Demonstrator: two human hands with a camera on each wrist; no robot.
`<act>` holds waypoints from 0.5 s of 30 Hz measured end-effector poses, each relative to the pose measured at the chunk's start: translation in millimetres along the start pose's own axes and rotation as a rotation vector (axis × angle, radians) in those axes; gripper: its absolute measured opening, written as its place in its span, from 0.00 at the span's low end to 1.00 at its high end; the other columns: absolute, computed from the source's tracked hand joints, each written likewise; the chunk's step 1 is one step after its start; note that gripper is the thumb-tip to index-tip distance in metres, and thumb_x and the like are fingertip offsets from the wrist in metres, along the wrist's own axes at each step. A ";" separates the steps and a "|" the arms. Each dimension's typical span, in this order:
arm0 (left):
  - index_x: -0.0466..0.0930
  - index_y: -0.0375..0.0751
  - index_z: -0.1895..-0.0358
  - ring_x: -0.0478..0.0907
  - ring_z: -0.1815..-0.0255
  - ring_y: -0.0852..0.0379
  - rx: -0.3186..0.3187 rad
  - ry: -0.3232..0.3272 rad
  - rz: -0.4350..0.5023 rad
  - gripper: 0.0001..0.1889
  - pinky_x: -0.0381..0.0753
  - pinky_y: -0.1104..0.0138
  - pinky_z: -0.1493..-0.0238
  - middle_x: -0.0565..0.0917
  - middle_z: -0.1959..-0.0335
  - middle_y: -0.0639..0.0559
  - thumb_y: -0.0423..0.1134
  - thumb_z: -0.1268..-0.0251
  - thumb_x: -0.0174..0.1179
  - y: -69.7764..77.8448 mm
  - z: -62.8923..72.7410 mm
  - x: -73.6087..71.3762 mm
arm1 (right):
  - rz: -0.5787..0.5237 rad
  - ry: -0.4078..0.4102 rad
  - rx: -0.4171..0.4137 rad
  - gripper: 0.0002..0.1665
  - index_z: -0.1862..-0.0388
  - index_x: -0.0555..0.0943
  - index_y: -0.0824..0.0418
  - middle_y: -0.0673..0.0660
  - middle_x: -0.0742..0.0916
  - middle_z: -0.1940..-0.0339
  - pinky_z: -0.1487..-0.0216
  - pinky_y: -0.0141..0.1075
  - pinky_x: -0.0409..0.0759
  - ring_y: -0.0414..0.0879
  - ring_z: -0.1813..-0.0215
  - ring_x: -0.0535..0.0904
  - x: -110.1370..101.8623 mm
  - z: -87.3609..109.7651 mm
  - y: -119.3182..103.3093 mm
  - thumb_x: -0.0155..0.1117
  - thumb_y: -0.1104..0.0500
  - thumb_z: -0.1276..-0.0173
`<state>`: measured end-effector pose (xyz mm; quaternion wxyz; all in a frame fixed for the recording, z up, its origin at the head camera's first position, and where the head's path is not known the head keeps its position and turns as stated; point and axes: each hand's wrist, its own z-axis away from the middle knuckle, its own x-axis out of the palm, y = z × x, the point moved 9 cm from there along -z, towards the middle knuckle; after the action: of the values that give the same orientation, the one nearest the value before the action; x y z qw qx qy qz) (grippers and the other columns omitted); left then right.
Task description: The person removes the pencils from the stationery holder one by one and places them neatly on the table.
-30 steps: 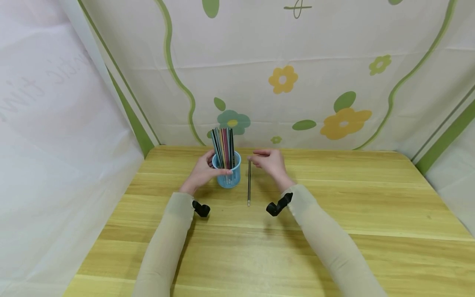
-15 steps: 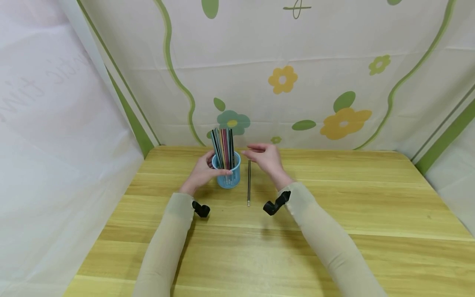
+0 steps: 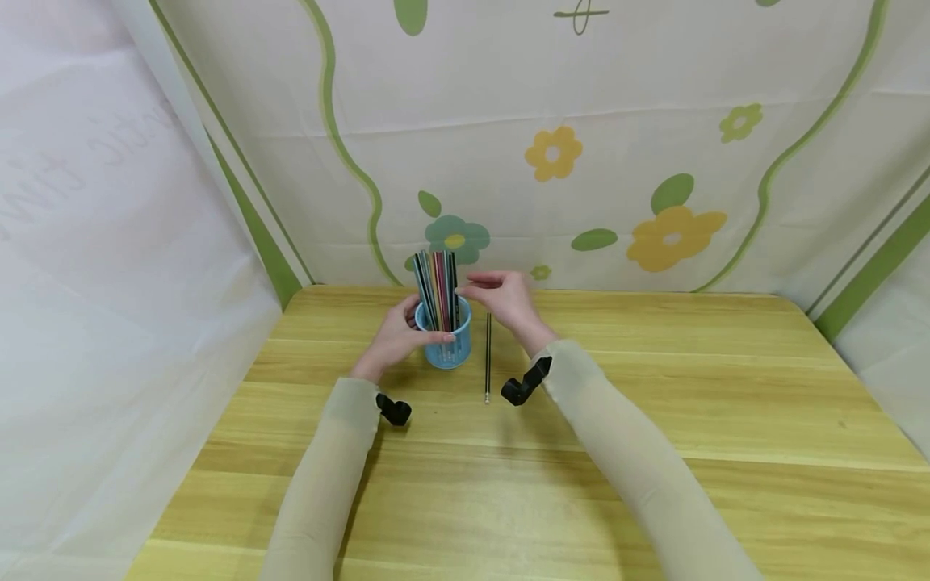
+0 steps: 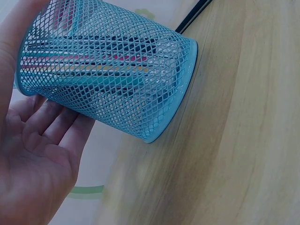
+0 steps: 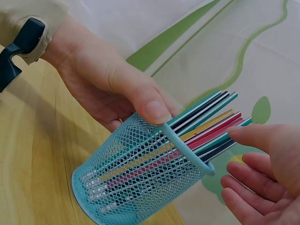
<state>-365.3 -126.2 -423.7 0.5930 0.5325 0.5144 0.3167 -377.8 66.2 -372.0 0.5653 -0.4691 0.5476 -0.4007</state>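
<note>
My left hand (image 3: 395,335) holds a light-blue mesh pencil cup (image 3: 459,353) around its side, thumb across the front of the rim. The cup stands upright near the back of the table, packed with striped pencils (image 5: 206,130) in black, teal, yellow and pink. My right hand (image 3: 506,300) is at the cup's right side, thumb and forefinger at a dark pencil (image 3: 454,273) above the rim. In the right wrist view the thumb covers part of that pencil and hides the forefinger; the other fingers curl loosely. One black striped pencil (image 3: 488,359) lies right of the cup, its eraser end toward me.
The wooden table (image 3: 654,387) ends at a fabric backdrop (image 3: 494,97) printed with flowers and leaves. Another white cloth (image 3: 109,323) hangs along the left side. Each sleeve cuff carries a black camera mount (image 3: 526,381).
My right hand has let go of the lying pencil's far end and moved left and up to the pencils in the cup. The left hand and the cup have stayed in place.
</note>
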 end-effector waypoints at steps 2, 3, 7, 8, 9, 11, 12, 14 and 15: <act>0.67 0.46 0.27 0.78 0.41 0.50 -0.001 0.001 0.002 0.45 0.74 0.53 0.36 0.81 0.40 0.48 0.45 0.48 0.81 0.2 0.1 0.1 | 0.008 -0.006 0.010 0.22 0.43 0.87 0.58 0.52 0.88 0.48 0.39 0.45 0.78 0.48 0.43 0.82 2.8 -2.1 0.5 0.77 0.52 0.34; 0.67 0.46 0.27 0.78 0.41 0.50 -0.003 0.002 0.001 0.45 0.74 0.54 0.36 0.81 0.40 0.48 0.45 0.49 0.81 0.2 0.3 0.1 | 0.012 -0.008 0.016 0.23 0.43 0.87 0.58 0.53 0.88 0.48 0.38 0.45 0.77 0.48 0.43 0.82 4.2 -3.2 1.2 0.76 0.52 0.34; 0.67 0.46 0.27 0.79 0.41 0.50 -0.006 0.002 0.003 0.46 0.75 0.54 0.37 0.81 0.41 0.48 0.44 0.49 0.81 0.2 0.8 0.3 | 0.013 -0.008 0.026 0.24 0.41 0.86 0.60 0.54 0.88 0.46 0.38 0.45 0.76 0.49 0.42 0.81 8.7 -7.7 5.3 0.76 0.53 0.34; 0.67 0.46 0.26 0.79 0.41 0.50 -0.007 0.001 0.005 0.46 0.75 0.54 0.37 0.81 0.41 0.48 0.44 0.49 0.81 0.1 0.8 0.4 | 0.007 -0.006 0.030 0.24 0.41 0.86 0.60 0.54 0.88 0.46 0.37 0.45 0.76 0.49 0.43 0.82 9.5 -8.7 6.9 0.76 0.53 0.34; 0.66 0.46 0.26 0.79 0.41 0.50 -0.008 0.000 0.006 0.46 0.75 0.54 0.37 0.81 0.41 0.48 0.44 0.49 0.81 -0.1 0.6 0.4 | -0.001 -0.004 0.032 0.23 0.42 0.86 0.60 0.54 0.88 0.47 0.37 0.45 0.76 0.48 0.43 0.82 10.4 -9.7 8.6 0.76 0.53 0.34; 0.66 0.46 0.26 0.79 0.41 0.50 -0.006 -0.001 0.009 0.46 0.75 0.54 0.37 0.81 0.41 0.48 0.44 0.49 0.81 -0.2 0.4 0.5 | -0.014 0.003 0.033 0.23 0.43 0.86 0.59 0.54 0.88 0.47 0.37 0.44 0.76 0.48 0.44 0.83 11.6 -11.7 11.8 0.77 0.54 0.35; 0.66 0.46 0.26 0.79 0.41 0.50 -0.007 -0.001 0.010 0.46 0.75 0.54 0.37 0.81 0.41 0.48 0.44 0.49 0.81 -0.6 0.1 0.5 | -0.020 0.006 0.033 0.22 0.43 0.87 0.59 0.54 0.88 0.48 0.38 0.44 0.76 0.48 0.45 0.83 12.1 -12.1 13.2 0.77 0.54 0.35; 0.66 0.46 0.26 0.79 0.41 0.50 -0.005 -0.001 0.013 0.46 0.75 0.54 0.37 0.81 0.40 0.48 0.44 0.48 0.81 -0.6 -0.2 0.4 | -0.030 0.009 0.031 0.21 0.44 0.87 0.58 0.54 0.89 0.49 0.38 0.44 0.77 0.47 0.46 0.84 13.3 -13.4 15.9 0.77 0.55 0.35; 0.66 0.46 0.26 0.79 0.41 0.50 -0.004 -0.001 0.015 0.46 0.75 0.54 0.37 0.81 0.40 0.48 0.44 0.48 0.81 -0.6 -0.4 0.3 | -0.032 0.010 0.028 0.20 0.45 0.87 0.58 0.53 0.89 0.49 0.39 0.43 0.77 0.47 0.46 0.84 13.8 -13.9 16.8 0.77 0.55 0.35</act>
<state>-365.6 -125.9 -424.3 0.5919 0.5354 0.5094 0.3217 -391.6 55.6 -391.1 0.5627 -0.4678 0.5370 -0.4198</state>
